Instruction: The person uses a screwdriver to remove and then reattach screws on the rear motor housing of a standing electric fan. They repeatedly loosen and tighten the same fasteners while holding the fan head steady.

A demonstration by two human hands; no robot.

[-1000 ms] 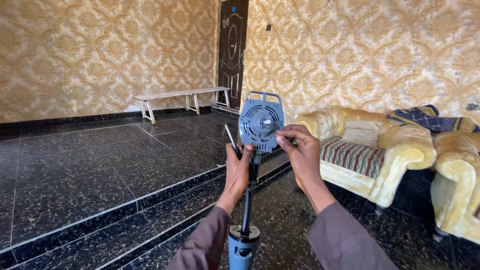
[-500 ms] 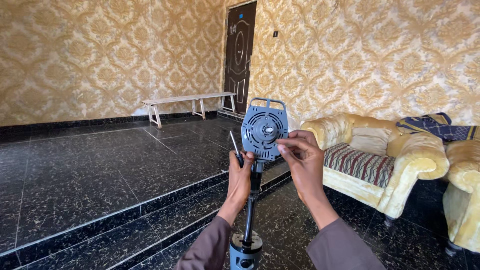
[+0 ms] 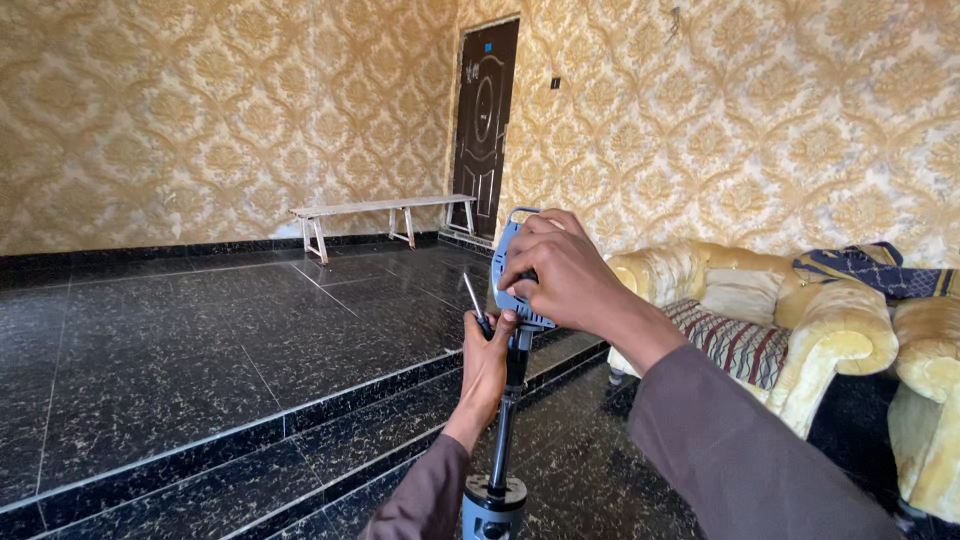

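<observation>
A person's right hand [image 3: 560,270] clasps the small blue fan head [image 3: 512,290] atop its pole [image 3: 503,430]; below it, the left hand [image 3: 487,365] grips pole and screwdriver [image 3: 472,300].

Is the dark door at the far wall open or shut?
Shut. The dark door sits flat in its frame between the patterned walls, and no gap or view of another room shows around it.

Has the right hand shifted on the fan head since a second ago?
Yes. The right hand was at the right edge of the small blue fan head; it now lies across the fan's front, covering most of the grille.
</observation>
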